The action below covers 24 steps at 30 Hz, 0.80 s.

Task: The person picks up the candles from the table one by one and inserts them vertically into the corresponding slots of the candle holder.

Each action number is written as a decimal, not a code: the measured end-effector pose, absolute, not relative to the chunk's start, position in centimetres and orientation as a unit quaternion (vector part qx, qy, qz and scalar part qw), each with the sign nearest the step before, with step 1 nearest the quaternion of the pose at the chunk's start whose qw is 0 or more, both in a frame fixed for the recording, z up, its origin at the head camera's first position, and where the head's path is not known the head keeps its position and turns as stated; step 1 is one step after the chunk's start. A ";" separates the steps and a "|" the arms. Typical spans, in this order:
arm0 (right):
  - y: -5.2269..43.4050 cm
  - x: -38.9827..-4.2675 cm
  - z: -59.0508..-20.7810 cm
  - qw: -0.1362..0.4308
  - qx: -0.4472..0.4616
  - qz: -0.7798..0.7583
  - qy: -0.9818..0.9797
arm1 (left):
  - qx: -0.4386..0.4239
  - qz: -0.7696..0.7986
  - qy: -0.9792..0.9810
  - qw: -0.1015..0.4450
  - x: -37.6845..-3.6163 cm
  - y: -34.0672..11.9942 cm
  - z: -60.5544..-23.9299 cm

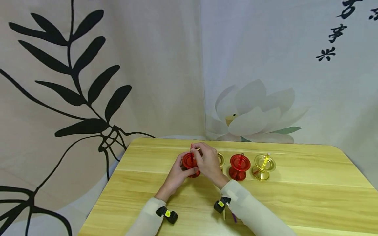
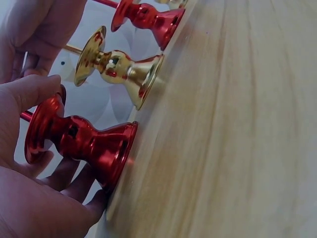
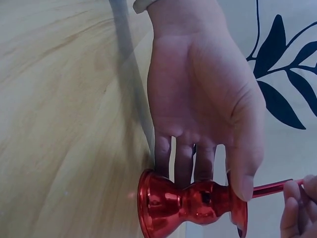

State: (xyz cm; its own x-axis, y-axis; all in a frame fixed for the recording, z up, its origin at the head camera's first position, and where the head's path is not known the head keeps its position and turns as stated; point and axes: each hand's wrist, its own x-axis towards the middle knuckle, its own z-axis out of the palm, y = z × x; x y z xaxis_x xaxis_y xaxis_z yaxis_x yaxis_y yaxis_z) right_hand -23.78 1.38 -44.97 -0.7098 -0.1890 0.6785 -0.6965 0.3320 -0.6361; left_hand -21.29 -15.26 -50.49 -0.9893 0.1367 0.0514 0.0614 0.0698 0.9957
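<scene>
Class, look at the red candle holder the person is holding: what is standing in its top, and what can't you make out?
A thin red candle rises from the red candle holder; the right hand pinches it. The left hand grips the holder. The socket is hidden.

A glossy red candle holder point(image 1: 190, 165), hourglass-waisted with a flared round base and a shallow dish on top, stands upright on the pale wooden table, at about 9 o'clock from the row of similar holders. Its base sits flat on the wood, its metallic skin catching bright highlights. A thin red candle point(image 3: 271, 188) rises from the centre of the dish towards 12 o'clock, straight and slender, its lower end meeting the dish.
</scene>
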 end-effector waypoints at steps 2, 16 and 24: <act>1.3 -23.8 -45.0 0.249 0.283 0.500 -0.780 | 0.068 0.677 0.732 0.029 -21.3 -15.3 -50.5; 1.2 -24.0 -45.2 0.257 0.283 0.488 -0.785 | 0.065 0.682 0.728 0.028 -21.3 -15.1 -50.5; 1.0 -23.9 -45.2 0.271 0.285 0.476 -0.787 | 0.062 0.686 0.725 0.027 -21.3 -15.2 -50.4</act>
State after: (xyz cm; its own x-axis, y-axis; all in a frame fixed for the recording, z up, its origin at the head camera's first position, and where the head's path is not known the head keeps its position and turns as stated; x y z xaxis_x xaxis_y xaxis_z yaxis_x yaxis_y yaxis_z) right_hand -23.87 0.96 -45.23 -0.6910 -0.1902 0.6974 -0.7060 0.3846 -0.5947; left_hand -21.28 -15.18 -50.44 -0.9909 0.1265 0.0452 0.0521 0.0521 0.9973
